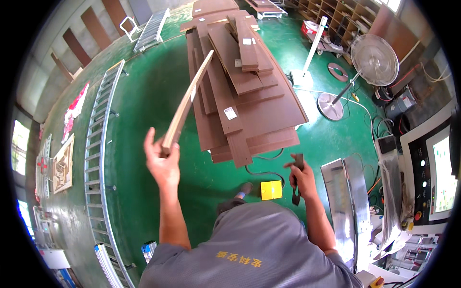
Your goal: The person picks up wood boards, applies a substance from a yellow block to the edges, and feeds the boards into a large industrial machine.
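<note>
My left hand (164, 167) is closed around the near end of a long narrow wooden board (187, 98). One side of the board is pale bare wood, another is brown, and it slants up and away. Its far end appears over the left side of a stack of brown panels (269, 108); whether it touches them I cannot tell. At the right, my right hand (305, 181) grips a dark, flat, elongated object (298, 160), whose lower end shows below the fingers; its kind is unclear. Smaller brown boards (246, 48) lie on the stack, some with white labels.
A yellow box (271, 190) is on the green floor beside my foot (245, 188), near a dark cable. At left lies a metal roller conveyor (98, 139). On the right are a standing fan (331, 106), a metal-cased machine (342, 201) and a control panel (430, 177).
</note>
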`<state>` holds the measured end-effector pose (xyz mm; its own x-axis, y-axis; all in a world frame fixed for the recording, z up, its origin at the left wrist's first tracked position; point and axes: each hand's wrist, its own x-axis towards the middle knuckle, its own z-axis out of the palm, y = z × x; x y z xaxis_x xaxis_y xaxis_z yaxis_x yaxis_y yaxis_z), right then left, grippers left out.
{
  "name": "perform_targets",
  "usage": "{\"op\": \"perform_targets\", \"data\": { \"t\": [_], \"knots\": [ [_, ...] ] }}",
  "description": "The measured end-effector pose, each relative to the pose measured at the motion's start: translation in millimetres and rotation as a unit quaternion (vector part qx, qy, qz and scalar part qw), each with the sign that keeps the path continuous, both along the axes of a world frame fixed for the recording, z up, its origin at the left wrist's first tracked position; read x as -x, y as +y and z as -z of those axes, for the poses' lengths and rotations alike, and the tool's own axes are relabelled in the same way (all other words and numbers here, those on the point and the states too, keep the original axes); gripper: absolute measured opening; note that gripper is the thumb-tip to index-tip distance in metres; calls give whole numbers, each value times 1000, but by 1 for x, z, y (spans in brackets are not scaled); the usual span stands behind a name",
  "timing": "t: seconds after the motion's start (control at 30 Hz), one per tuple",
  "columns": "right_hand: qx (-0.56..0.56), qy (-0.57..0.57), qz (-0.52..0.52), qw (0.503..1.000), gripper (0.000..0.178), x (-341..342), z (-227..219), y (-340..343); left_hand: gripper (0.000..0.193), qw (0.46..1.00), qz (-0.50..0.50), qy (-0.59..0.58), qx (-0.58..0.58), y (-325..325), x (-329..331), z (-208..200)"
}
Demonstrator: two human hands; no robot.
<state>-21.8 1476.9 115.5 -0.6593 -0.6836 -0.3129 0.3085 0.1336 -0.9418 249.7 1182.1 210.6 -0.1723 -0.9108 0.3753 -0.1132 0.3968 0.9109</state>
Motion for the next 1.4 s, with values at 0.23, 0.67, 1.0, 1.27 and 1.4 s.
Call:
{"op": "perform_targets", "data": {
  "t": [0.23,0.67,1.0,1.27,1.4],
  "knots": [
    [281,491,-114,817,92,-64,-181,-106,41,853,151,77,493,49,59,-114],
    [390,543,1,744,85,-58,-190,-116,44,838,200,150,485,72,111,-130],
    [220,442,-29,869,81,-57,-214,-66,46,840,223,144,473,89,130,-106],
    [239,494,15,836,86,-82,-199,-72,106,858,196,222,420,107,116,-73],
    [279,512,-79,809,82,-93,-198,-85,112,871,152,209,418,96,93,-79]
  ]
}}
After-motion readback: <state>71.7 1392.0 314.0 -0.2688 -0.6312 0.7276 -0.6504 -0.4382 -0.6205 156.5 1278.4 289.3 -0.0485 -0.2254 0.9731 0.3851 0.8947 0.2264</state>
